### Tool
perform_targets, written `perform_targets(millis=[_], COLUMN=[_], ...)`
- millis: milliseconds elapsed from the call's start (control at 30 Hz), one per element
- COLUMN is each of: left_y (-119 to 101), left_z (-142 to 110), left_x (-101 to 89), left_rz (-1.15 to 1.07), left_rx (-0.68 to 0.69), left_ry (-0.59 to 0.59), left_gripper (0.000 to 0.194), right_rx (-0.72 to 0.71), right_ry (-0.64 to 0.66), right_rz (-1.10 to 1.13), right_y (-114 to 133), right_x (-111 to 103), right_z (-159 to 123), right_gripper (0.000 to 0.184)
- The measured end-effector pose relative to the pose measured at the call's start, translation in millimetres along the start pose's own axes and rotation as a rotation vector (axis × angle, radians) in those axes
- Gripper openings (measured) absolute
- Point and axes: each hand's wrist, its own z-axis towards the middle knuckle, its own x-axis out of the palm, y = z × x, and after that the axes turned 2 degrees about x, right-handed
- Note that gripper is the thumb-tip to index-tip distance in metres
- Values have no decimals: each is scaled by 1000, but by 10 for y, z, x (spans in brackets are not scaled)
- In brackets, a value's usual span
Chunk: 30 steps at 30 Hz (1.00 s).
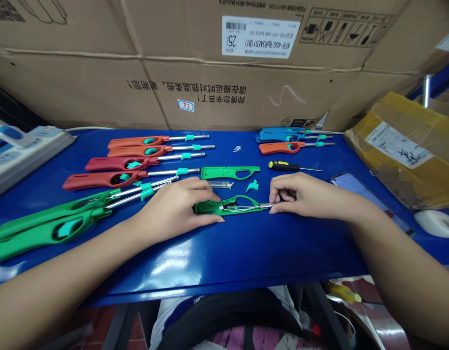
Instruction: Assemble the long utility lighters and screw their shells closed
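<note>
An opened green lighter half lies on the blue table with wires and inner parts showing. My left hand grips its handle end, fingers and thumb on either side. With thumb and fingers pinched, my right hand holds the metal tube at the lighter's other end. Just behind lies the matching green shell half. Between them are a loose teal trigger and a clear fuel tank, partly hidden by my left hand.
Red and orange lighters lie at left, above green lighters. A screwdriver, more lighters, small screws, a phone, tape roll and yellow-taped box are around. A power strip stands left; a large carton walls the back.
</note>
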Motion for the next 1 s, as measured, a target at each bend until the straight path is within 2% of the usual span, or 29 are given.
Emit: perform_targets(millis=[167, 300, 400, 533, 700, 867, 1000], left_y=[-58, -125, -149, -150, -149, -147, -128], left_z=[12, 16, 8, 1, 14, 32, 29], left_x=[-39, -74, -56, -2, 17, 16, 29], left_rz=[17, -20, -48, -115, -176, -220, -226], left_rx=[-38, -18, -15, -46, -136, -114, -103], left_ry=[-30, -22, -7, 4, -2, -24, -34], left_gripper=[39, 21, 16, 18, 18, 19, 18], right_rx=[-128, -262, -324, -349, -354, -367, -314], right_ry=[-98, -205, -228, -184, -165, -147, -173], right_rz=[-29, 2, 30, 17, 52, 49, 8], right_y=[65, 164, 214, 238, 231, 239, 252], right_x=[8, 112, 237, 354, 365, 341, 343], right_z=[7, 40, 72, 107, 122, 96, 87], right_gripper=[30, 16, 11, 6, 4, 5, 8])
